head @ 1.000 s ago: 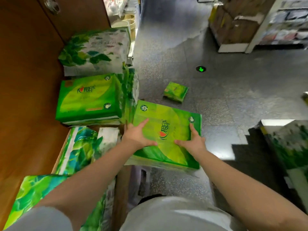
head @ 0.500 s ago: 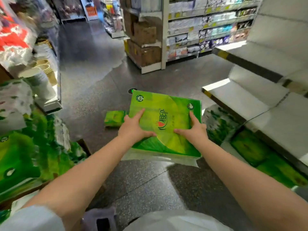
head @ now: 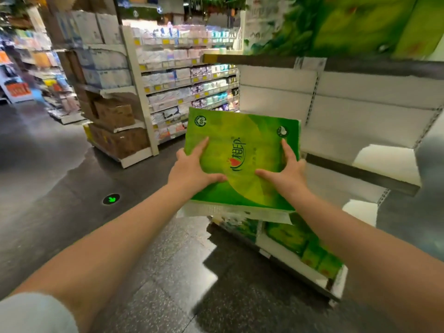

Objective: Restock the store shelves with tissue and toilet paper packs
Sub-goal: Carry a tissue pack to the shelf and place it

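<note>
The white shelf (head: 341, 131) stands bare ahead and to the right of both hands, its boards running away to the right; the one just beyond the right hand (head: 286, 174) looks the likeliest landing place (a judgement, since nothing yet touches it). Above the hands an upper shelf already carries green packs (head: 360, 22), and below them the bottom shelf holds more green packs (head: 298, 239).

The tissue pack (head: 242, 162) hangs in the air between the hands, clear of every board, its broad printed face tilted up toward the camera and its long axis running left to right. The left hand (head: 192, 171) clamps the left edge, thumb across the face; the right hand clamps the right edge the same way, and is the nearer to the shelf, so the pack probably goes in right end first.

The fingers under the pack are hidden, the pack's far side cannot be seen, and the upper packs are blurred and cut off at the frame's top.
</note>
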